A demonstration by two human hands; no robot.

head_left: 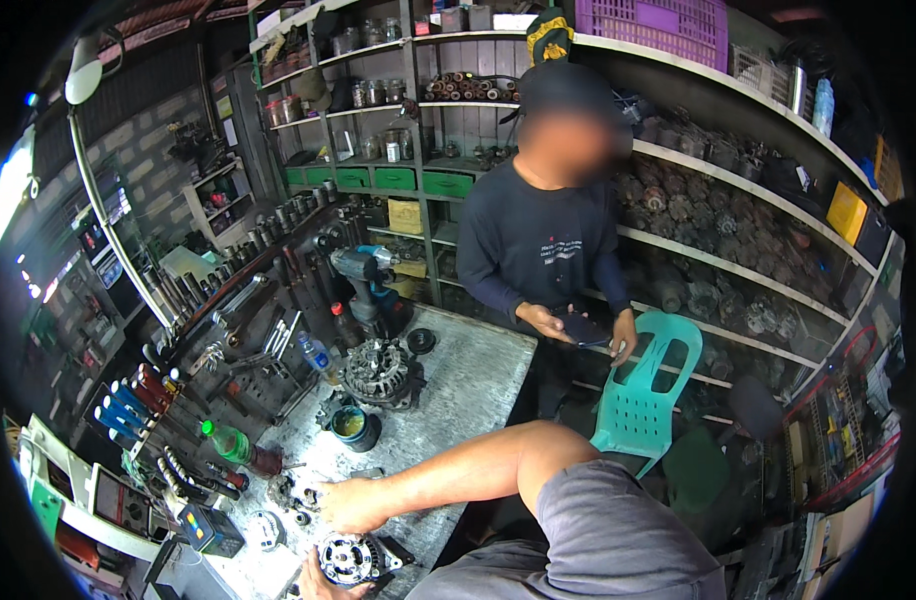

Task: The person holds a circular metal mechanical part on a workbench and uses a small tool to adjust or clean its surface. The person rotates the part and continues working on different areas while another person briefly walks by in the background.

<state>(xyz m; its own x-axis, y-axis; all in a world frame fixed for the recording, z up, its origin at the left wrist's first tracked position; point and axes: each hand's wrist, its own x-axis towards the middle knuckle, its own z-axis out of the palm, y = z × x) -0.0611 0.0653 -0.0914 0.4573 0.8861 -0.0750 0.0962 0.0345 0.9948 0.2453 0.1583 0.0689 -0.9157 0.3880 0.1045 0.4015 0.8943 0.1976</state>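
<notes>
My right hand (353, 505) reaches left across the metal workbench (468, 370) and rests palm down, fingers spread, beside a small gear-like part (281, 490) and loose bits. My left hand (313, 585) shows only partly at the bottom edge. It holds the left side of a round alternator housing (350, 558) lying on the bench. A whole alternator (378, 372) stands farther back, with a small pot of yellowish grease (356, 425) in front of it.
A person in a dark long-sleeved shirt stands across the bench holding a dark phone (581, 326), with a hand on a teal plastic chair (643, 395). A green bottle (228, 440), screwdrivers (128, 400), a multimeter (210, 528) and a cordless drill (363, 270) line the left. Shelves hold parts.
</notes>
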